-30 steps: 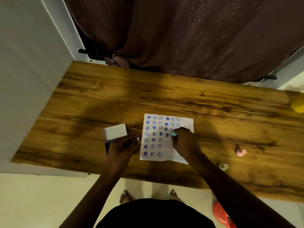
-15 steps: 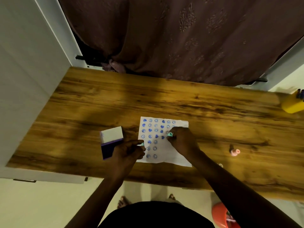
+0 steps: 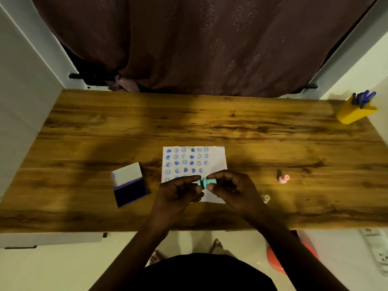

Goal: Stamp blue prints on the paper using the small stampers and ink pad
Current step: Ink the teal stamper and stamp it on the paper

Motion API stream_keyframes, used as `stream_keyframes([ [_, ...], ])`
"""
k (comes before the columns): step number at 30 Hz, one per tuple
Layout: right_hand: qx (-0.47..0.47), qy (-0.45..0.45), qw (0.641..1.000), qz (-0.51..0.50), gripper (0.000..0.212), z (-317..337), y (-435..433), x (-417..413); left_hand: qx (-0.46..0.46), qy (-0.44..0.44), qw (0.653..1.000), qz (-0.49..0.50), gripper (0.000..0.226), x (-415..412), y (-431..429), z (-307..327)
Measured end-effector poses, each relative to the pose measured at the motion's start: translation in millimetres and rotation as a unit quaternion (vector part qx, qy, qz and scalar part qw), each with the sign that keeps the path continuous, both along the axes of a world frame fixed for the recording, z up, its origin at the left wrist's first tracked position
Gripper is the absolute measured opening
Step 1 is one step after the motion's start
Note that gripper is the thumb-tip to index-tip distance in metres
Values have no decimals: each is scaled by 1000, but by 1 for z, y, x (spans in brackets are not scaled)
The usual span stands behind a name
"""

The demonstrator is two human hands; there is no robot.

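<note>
**Teal stamper held between both hands, cap step before the next print**

My right hand [image 3: 233, 187] pinches the teal stamper [image 3: 206, 182] by its stem, fingers narrowed around it, the piece lying sideways above the lower edge of the paper [image 3: 214, 162]. My left hand [image 3: 178, 192] meets it from nine o'clock, fingertips closed on the wider collar end. I judge this to be a cap being pulled off or pushed on, though I cannot tell which.

To do it well I'd hold the stem steady with the right and let the left do the twisting or pulling, straight along the axis. I'd keep fingertips off the inked face and keep that face turned away from the sheet, so nothing smears the rows already down.

The stamper is a small, pale teal plastic peg, with a flared ring near the middle.

Outward: the paper, at twelve o'clock of the hands, carries rows of blue smileys and hearts, with its right strip bare and its lower part hidden by my hands. The ink pad [image 3: 131, 191] lies open at nine o'clock, lid raised, near the sheet on the table [image 3: 273, 127]. A pink stamper [image 3: 283, 178] stands at three o'clock, and a pale one [image 3: 266, 198] sits nearer my right wrist.
</note>
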State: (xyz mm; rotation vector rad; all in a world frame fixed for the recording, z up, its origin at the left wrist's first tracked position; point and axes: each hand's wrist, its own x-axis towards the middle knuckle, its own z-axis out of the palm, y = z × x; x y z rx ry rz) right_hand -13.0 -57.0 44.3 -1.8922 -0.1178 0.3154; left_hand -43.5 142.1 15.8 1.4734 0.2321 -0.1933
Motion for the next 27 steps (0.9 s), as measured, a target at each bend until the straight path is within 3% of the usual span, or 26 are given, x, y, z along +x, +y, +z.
stream_keyframes([
  [8,0,8,1000,-16,20,3,-19,-10,10,-45,997,-55,44,5,-16,10],
  [14,38,72,997,-6,20,2,-33,-18,42,-62,994,-78,47,2,-22,10],
  [17,35,108,993,-19,12,1,-38,-21,78,-86,990,-78,37,0,-27,8],
  [24,-60,75,994,-59,58,-1,-48,-25,86,-120,983,-111,38,6,-46,4],
  [27,-53,65,994,-65,52,2,-60,-28,103,-114,979,-132,39,10,-55,1],
])
